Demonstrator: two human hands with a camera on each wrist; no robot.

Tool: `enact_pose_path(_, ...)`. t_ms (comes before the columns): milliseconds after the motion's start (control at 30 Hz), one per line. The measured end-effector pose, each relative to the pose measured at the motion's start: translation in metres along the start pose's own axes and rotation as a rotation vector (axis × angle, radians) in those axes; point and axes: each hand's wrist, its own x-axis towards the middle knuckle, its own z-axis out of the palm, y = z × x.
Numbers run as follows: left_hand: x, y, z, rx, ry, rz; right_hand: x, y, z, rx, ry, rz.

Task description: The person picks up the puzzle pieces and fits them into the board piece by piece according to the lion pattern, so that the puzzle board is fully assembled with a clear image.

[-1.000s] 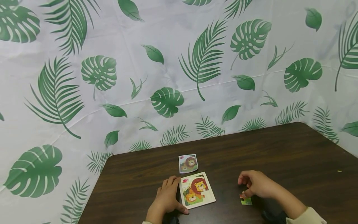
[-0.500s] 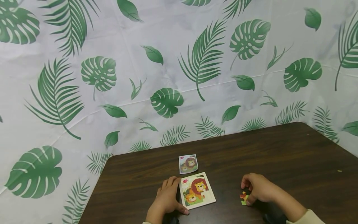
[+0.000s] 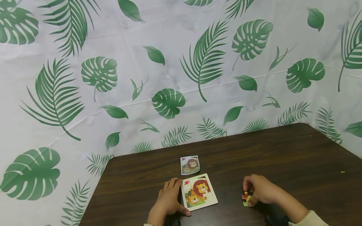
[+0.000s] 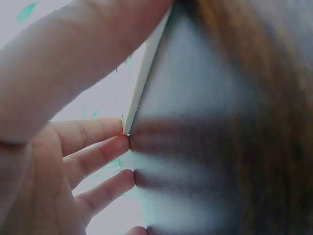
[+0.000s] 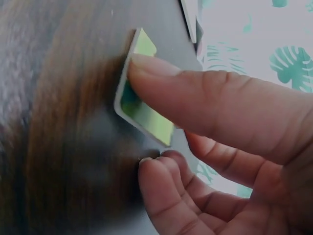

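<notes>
A square jigsaw board (image 3: pixel 215 201) with a pale frame and a lion picture lies on the table. Bare pale wood shows at the picture's lower right. My left hand (image 3: pixel 168 197) rests along its left side, fingers stretched out and thumb at the near corner. In the left wrist view, fingertips touch the board's edge (image 4: pixel 140 83). To the right, my right hand (image 3: pixel 261 190) pinches a green and orange puzzle piece (image 3: pixel 245 203) at the tabletop. The right wrist view shows the thumb on the piece's face (image 5: pixel 154 122); the index finger's contact is hidden behind it.
A small card (image 3: pixel 190 165) with the same lion picture lies just behind the board. The dark wood table (image 3: pixel 268 150) ends at a white cloth (image 3: pixel 127 72) printed with green leaves. A tiny pale scrap (image 3: pixel 342 172) lies far right.
My right hand has shifted slightly and its fingers have closed in on the puzzle piece, which is now turned and partly covered. The left hand and board stay put.
</notes>
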Motion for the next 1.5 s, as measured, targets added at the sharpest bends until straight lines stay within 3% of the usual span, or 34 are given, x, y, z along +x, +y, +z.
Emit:
enact_pose_path(400, 0.000, -0.001, 0.001, 0.003, -0.002, 0.002, 0.008, -0.002, 0.009, 0.062, 0.044, -0.111)
enact_pose_path(600, 0.000, -0.001, 0.002, 0.008, 0.003, 0.000, 0.016, -0.012, 0.009, 0.099, 0.033, -0.158)
enact_pose_path(1133, 0.000, 0.001, 0.001, 0.021, 0.003, -0.001, 0.057, -0.057, 0.027, 0.224, -0.063, -0.197)
enact_pose_path(1500, 0.000, 0.001, 0.001, 0.016, 0.001, 0.000, 0.070, -0.063, 0.046, 0.217, -0.055, -0.171)
